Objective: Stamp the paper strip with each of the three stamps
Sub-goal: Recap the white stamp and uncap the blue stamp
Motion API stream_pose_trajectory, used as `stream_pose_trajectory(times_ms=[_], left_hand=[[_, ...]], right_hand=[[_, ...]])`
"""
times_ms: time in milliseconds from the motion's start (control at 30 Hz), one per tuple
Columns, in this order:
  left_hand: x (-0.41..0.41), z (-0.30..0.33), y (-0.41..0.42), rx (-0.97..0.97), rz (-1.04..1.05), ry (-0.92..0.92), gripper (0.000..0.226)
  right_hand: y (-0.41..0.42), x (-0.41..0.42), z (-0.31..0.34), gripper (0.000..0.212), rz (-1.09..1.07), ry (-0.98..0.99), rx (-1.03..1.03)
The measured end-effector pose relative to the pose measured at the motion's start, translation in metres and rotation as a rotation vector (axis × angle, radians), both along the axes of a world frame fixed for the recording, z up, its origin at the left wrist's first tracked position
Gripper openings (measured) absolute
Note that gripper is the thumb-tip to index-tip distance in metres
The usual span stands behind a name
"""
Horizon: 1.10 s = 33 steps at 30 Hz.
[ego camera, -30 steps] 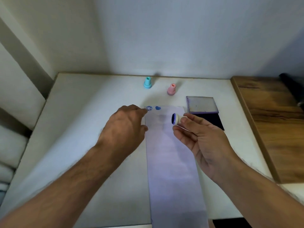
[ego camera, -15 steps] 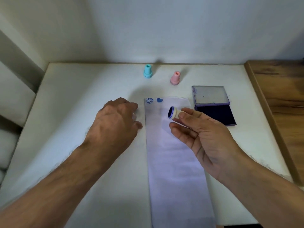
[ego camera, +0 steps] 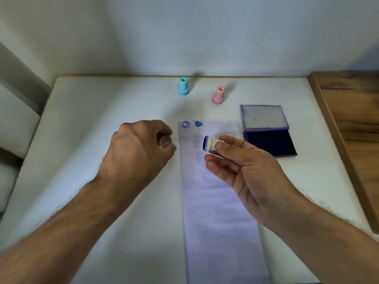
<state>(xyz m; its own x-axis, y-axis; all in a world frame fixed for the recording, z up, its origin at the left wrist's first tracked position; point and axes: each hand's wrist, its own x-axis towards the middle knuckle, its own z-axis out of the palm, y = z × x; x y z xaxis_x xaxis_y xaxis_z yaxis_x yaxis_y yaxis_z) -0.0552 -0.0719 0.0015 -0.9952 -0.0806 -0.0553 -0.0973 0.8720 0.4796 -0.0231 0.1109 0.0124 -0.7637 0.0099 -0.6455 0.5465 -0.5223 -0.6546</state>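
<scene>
My left hand (ego camera: 141, 148) has drawn back off the paper strip (ego camera: 217, 201), fingers curled empty; my right hand (ego camera: 244, 169) pinches the cream stamp (ego camera: 210, 143).

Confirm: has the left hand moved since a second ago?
Yes. The left hand pulled left and toward the person, away from the smiley print on the paper strip.

White desk (ego camera: 102, 119), pale lilac paper strip (ego camera: 221, 222) with blue smiley (ego camera: 185, 124) and blue heart (ego camera: 198, 124). Teal stamp (ego camera: 183, 87), pink stamp (ego camera: 218, 95), cream stamp (ego camera: 211, 143) with blue face. Purple ink pad (ego camera: 270, 143).
</scene>
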Motion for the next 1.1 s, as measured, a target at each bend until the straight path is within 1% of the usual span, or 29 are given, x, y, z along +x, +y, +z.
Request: stream_pose_trajectory(times_ms=[167,333,400,500,733,800,933,1100], left_hand=[[-0.001,0.009,0.007,0.380,0.070,-0.084,0.020],[-0.005,0.009,0.007,0.855,0.185,-0.265,0.010],[-0.004,0.008,0.008,0.985,0.232,-0.313,0.010],[-0.002,0.008,0.011,1.122,0.304,-0.375,0.013],[-0.001,0.011,0.014,1.284,0.335,-0.480,0.019],[-0.001,0.011,0.015,1.292,0.336,-0.492,0.019],[0.001,0.010,0.016,1.270,0.304,-0.517,0.012],[0.001,0.010,0.016,1.278,0.262,-0.532,0.015]], right_hand=[[0.000,-0.001,0.001,0.022,-0.006,0.006,-0.001],[-0.001,-0.001,0.002,0.020,0.028,0.026,-0.011],[-0.001,-0.001,0.003,0.021,0.043,0.044,-0.012],[-0.001,-0.001,0.003,0.022,0.070,0.077,0.044],[-0.002,0.000,0.002,0.019,0.145,0.186,0.215],[-0.003,0.000,0.002,0.020,0.168,0.216,0.268],[-0.003,-0.001,0.000,0.020,0.189,0.236,0.342],[-0.002,-0.001,-0.003,0.020,0.191,0.267,0.425]])
